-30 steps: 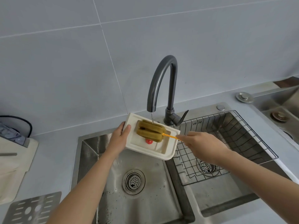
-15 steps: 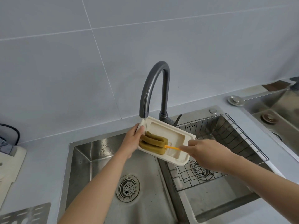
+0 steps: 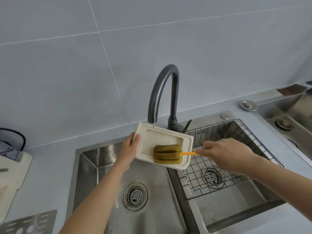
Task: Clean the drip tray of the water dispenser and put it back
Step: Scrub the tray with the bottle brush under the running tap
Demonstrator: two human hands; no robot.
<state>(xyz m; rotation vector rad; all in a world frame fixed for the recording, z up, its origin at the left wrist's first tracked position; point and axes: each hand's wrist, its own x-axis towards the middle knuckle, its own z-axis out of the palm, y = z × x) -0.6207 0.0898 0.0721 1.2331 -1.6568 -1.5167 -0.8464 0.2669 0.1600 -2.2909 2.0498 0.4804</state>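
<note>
A cream rectangular drip tray (image 3: pixel 187 144) is held tilted over the left sink basin, under the dark curved faucet (image 3: pixel 163 92). A thin stream of water runs from the spout into the tray's far left part. My left hand (image 3: pixel 129 153) grips the tray's left edge. My right hand (image 3: pixel 224 153) pinches the orange handle of a sponge brush (image 3: pixel 167 156). Its olive-green sponge head lies on the tray's near right part.
The steel sink (image 3: pixel 81 166) has two basins, each with a round drain. A wire rack (image 3: pixel 236 156) sits in the right basin. A perforated metal grille (image 3: pixel 28 223) lies on the grey counter at the lower left. A cream appliance (image 3: pixel 11 169) stands at the left edge.
The sponge head has slid from the tray's left part to its near right part. The tray has shifted so the water now falls in its far left corner.
</note>
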